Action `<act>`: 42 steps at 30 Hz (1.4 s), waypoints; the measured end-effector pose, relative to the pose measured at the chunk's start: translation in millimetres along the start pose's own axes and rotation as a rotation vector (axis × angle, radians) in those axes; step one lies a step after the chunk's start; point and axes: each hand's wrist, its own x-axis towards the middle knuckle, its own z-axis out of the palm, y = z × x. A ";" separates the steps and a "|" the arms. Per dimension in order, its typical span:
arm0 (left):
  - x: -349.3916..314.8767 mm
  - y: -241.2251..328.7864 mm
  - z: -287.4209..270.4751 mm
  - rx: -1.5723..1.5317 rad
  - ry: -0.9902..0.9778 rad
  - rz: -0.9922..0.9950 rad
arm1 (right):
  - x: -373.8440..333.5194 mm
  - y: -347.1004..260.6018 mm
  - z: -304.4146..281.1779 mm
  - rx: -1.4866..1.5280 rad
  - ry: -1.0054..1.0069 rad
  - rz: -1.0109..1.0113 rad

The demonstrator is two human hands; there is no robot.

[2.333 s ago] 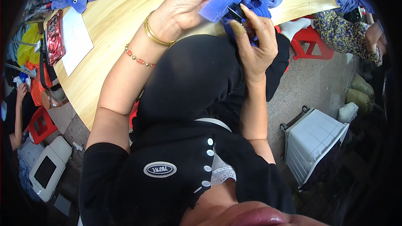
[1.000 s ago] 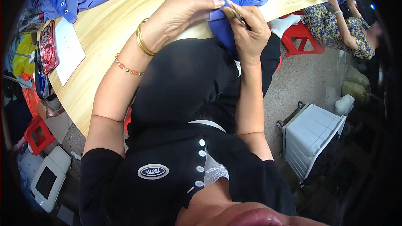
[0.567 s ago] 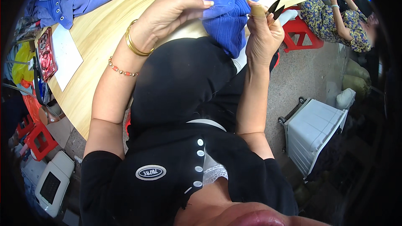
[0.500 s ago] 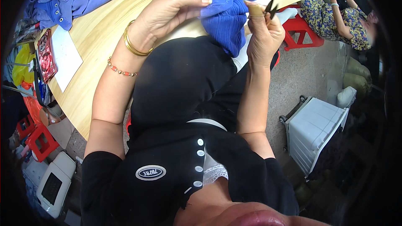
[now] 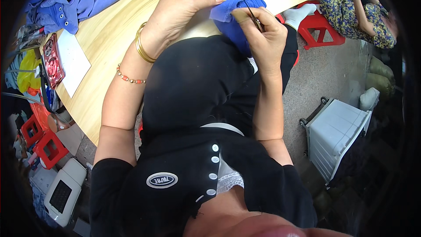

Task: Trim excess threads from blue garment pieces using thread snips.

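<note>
A blue ribbed garment [image 5: 237, 30] hangs over the near edge of the table, just beyond my lap. My left hand [image 5: 186, 4] holds its sheer, lighter edge [image 5: 226, 6], thumb on top and fingers behind. In my right hand [image 5: 267, 35] is a small pair of dark thread snips [image 5: 254, 16], the blades pointing up at the cloth. The snips' tips are at the fabric, close to the left thumb; whether they touch a thread is too small to tell. Most of the snips' handle is hidden in my right fingers.
A heap of blue garments with eyelets [image 5: 83, 2] lies at the table's far left. Nearer are a white sheet [image 5: 73, 63] and a shiny red case [image 5: 53, 61]. Red stools [image 5: 322, 33] stand beside the table. A grey wheeled bin [image 5: 337, 131] is at right; a co-worker [image 5: 357, 17] sits far right.
My right hand has moved left and slightly down, bringing the snips from beside the garment to its sheer edge. My left hand keeps its hold, slightly higher in view.
</note>
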 end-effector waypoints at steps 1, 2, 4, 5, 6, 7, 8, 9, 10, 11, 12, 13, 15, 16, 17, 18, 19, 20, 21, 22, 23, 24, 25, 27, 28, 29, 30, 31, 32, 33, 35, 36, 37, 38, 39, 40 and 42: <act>0.6 1.6 0.9 0.034 0.002 0.024 | 0.1 -0.5 -1.5 -0.001 0.001 -0.001; 1.2 3.3 2.2 0.067 0.004 0.048 | -0.1 -1.6 -2.6 0.067 0.006 0.042; -0.8 7.3 8.3 -0.048 0.005 0.018 | -0.2 -5.1 -5.4 0.151 0.001 0.105; -1.5 8.6 9.5 -0.164 0.007 -0.013 | -0.2 -8.4 -5.3 0.151 0.001 0.103; -0.3 8.1 6.9 -0.164 0.006 -0.011 | 0.3 -13.1 -5.1 0.212 0.004 0.119; 0.6 6.7 4.4 0.004 0.018 0.042 | -0.2 -17.1 -5.5 0.271 0.005 0.137; 0.5 5.4 2.9 0.173 0.031 0.094 | -0.8 -18.5 -6.6 0.257 -0.009 0.150; -0.4 3.8 2.6 0.171 0.033 0.096 | -2.1 -21.1 -6.6 0.256 -0.013 0.149; -0.4 3.0 2.7 0.182 0.033 0.110 | -2.8 -24.0 -5.8 0.279 -0.026 0.105; -0.4 2.7 2.8 0.192 0.034 0.123 | -3.7 -27.2 -5.3 0.303 -0.041 0.062; -0.4 3.1 3.2 0.193 0.038 0.126 | -4.2 -31.0 -6.4 0.304 -0.053 0.041; -0.6 3.6 4.3 0.185 0.033 0.124 | -5.2 -32.1 -8.7 0.292 -0.075 0.004; -1.2 7.2 6.7 0.175 0.029 0.123 | -4.0 -31.9 -14.6 0.279 -0.099 -0.033; -2.2 11.7 8.0 0.019 0.009 0.039 | -2.5 -31.4 -17.7 0.260 -0.190 -0.125; -2.9 15.2 9.0 -0.137 -0.013 -0.046 | -1.4 -30.6 -20.2 0.240 -0.279 -0.217; -3.4 16.7 9.4 -0.137 -0.008 -0.044 | -2.6 -27.1 -21.3 0.266 -0.318 -0.246; -3.7 17.6 9.9 -0.179 -0.003 -0.056 | -4.0 -29.3 -22.7 0.229 -0.264 -0.188; -4.0 18.4 10.0 -0.221 0.001 -0.069 | -5.5 -31.8 -23.9 0.192 -0.210 -0.130; -4.4 19.3 9.5 -0.223 0.003 -0.067 | -7.3 -30.5 -21.9 0.148 -0.106 -0.009; -3.8 20.1 9.7 -0.196 0.012 -0.088 | -6.3 -21.2 -17.8 0.157 -0.051 0.017; -3.3 20.3 9.5 -0.168 0.020 -0.108 | -5.0 -14.4 -16.2 0.085 -0.004 -0.005; -1.7 15.6 5.9 -0.170 0.016 -0.108 | -3.3 -8.3 -14.5 0.012 0.044 -0.027; -0.9 11.6 1.7 -0.073 0.031 -0.049 | -0.7 -1.7 -8.1 -0.081 0.075 -0.138; 0.4 4.0 -3.7 0.023 0.045 0.011 | -3.4 2.5 -5.4 -0.224 0.089 -0.187; -0.6 4.3 -1.8 0.034 0.051 0.010 | -2.5 4.1 -3.2 -0.268 0.093 -0.225; -1.2 4.4 -0.7 0.045 0.056 0.009 | -2.6 5.1 -2.8 -0.265 0.092 -0.223; -1.1 4.1 -0.7 0.046 0.057 0.007 | -2.6 6.0 -2.6 -0.314 0.097 -0.237; -1.1 4.1 -0.3 0.041 0.055 0.000 | -2.7 5.9 -2.9 -0.366 0.104 -0.250; -1.1 3.9 -0.1 0.036 0.052 -0.007 | -2.2 6.0 -2.7 -0.366 0.105 -0.248; -1.2 3.7 -0.5 0.036 0.052 -0.009 | -1.4 6.4 -2.2 -0.367 0.105 -0.256; -0.6 3.6 -1.2 0.029 0.037 0.010 | -0.5 7.5 -2.1 -0.368 0.108 -0.264; -0.6 3.7 -1.2 0.029 0.036 0.009 | -0.6 8.0 -1.8 -0.366 0.109 -0.263; -0.6 4.1 -1.1 0.026 0.032 0.000 | -0.6 8.4 -1.6 -0.364 0.110 -0.262; -0.7 5.2 -0.3 0.022 0.028 -0.009 | -0.9 8.5 -1.5 -0.364 0.112 -0.261; -0.9 6.8 1.5 0.022 0.027 -0.009 | -1.2 8.5 -1.5 -0.355 0.109 -0.262; -1.5 10.8 6.0 -0.074 0.036 -0.073 | -1.7 8.4 -1.6 -0.347 0.107 -0.263; -1.7 14.0 8.9 -0.169 0.043 -0.138 | -1.3 8.2 -1.8 -0.348 0.104 -0.274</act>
